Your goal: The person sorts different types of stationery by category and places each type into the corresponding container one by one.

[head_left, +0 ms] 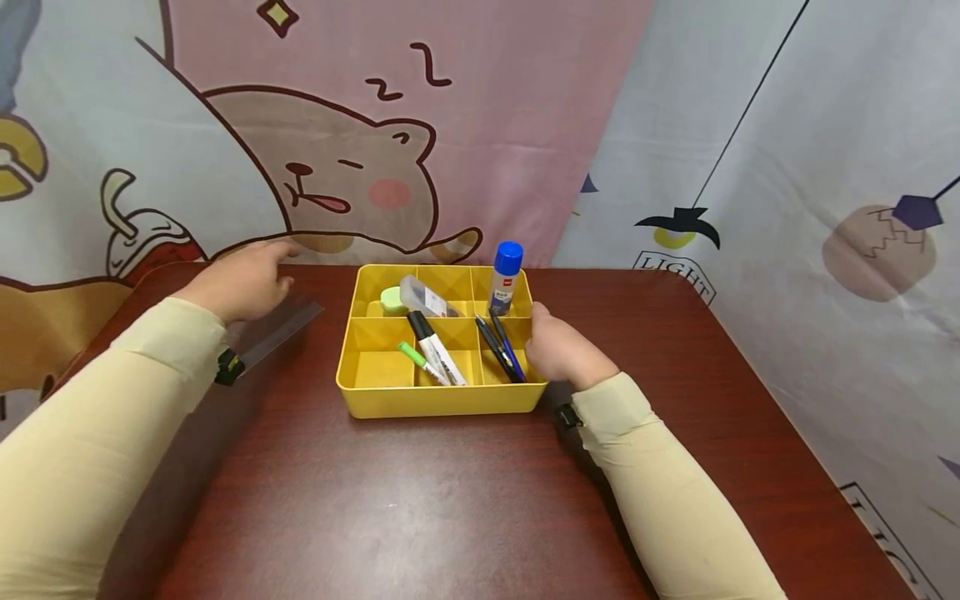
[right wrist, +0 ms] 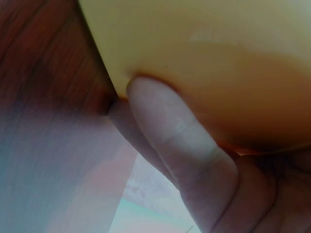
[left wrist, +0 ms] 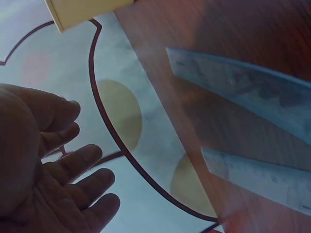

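Note:
A yellow divided organizer box [head_left: 442,403] stands on the dark wooden table. My right hand [head_left: 566,346] grips its right side wall, with one finger [right wrist: 167,114] pressed flat against the outside in the right wrist view; the thumb is hidden there. At the left, my left hand [head_left: 243,279] hovers near the back edge of the table, fingers loosely spread and holding nothing. A clear plastic strip like a ruler [head_left: 285,335] lies just beside and below that hand. The left wrist view shows the palm side of the left hand [left wrist: 63,170].
The box holds a blue-capped glue stick [head_left: 504,287], a pale green round item [head_left: 392,301], a translucent case [head_left: 427,297], a black-capped marker [head_left: 437,347], a green-capped pen [head_left: 414,356] and dark pens [head_left: 497,350]. A cartoon-printed cloth [head_left: 510,125] hangs behind the table.

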The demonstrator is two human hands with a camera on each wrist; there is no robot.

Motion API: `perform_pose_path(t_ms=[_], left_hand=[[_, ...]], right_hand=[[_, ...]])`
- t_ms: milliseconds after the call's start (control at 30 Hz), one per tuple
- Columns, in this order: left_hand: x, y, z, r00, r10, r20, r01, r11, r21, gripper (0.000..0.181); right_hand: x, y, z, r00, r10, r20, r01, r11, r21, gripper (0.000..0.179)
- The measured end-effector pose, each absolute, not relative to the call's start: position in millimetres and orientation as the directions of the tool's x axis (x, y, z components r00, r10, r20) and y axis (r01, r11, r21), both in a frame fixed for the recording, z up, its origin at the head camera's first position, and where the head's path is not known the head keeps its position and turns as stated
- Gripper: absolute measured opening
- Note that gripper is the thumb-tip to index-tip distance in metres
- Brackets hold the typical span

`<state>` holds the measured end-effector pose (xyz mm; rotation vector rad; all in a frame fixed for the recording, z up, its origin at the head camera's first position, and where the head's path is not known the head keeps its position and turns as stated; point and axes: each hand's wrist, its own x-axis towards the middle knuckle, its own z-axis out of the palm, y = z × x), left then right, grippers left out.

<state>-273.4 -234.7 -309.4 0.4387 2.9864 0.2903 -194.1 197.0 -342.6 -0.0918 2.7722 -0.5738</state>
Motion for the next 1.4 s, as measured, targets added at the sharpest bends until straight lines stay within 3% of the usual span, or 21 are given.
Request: perform_pose_path(t_ms=[900, 1067, 1400], left_hand=[[-269, -295, -341, -0.941, 0.167, -0.294, 0.121, 0.978, 0.170, 0.066], [-270, -298, -347, -0.936, 0.187, -0.297, 0.154, 0.979, 0.132, 0.068], [-264, -302, -354, -0.941, 0.172, -0.291, 0.127, 0.977, 0.169, 0.061]], right_hand=[[-193, 199, -342, -0.955, -0.133, -0.267, -0.021, 0.923, -0.384, 0.053], [-193, 198, -342, -0.958, -0.147, -0.248, -0.045, 0.926, -0.376, 0.050], [-193, 196, -342, -0.955, -0.156, -0.252, -0.054, 0.928, -0.368, 0.052]])
